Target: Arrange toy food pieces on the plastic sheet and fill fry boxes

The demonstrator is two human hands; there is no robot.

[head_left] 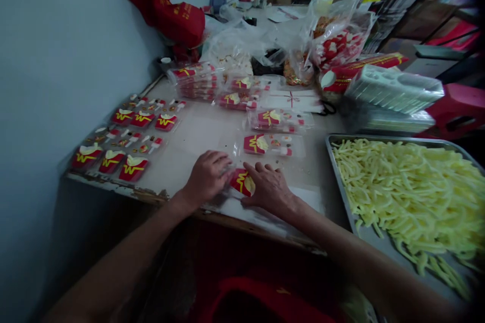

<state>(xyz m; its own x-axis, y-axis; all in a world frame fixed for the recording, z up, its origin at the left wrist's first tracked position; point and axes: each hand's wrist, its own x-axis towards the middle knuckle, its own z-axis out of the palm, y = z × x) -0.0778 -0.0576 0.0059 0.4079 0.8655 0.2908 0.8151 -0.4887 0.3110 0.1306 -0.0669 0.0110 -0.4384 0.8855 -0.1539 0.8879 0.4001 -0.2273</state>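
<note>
Head view — W-marked red fries-carton pack [240,181] at the worktable's [200,128] six-o'clock edge, between both hands. Left hand [208,176] curled at its nine-o'clock end, blurred, can't tell if pinching; right hand [272,187] spread over its three-o'clock side. Fries tray [339,181] at three — six similar packs [110,161] at ten.

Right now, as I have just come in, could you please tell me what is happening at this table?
A person has both bare hands at a clear plastic pack holding a red carton marked in yellow: the left hand at its left end, the right hand over its right part. Six similar packs lie at the table's left side, in two rows of three. At right, a metal tray holds pale yellow fry-like strips.
</note>
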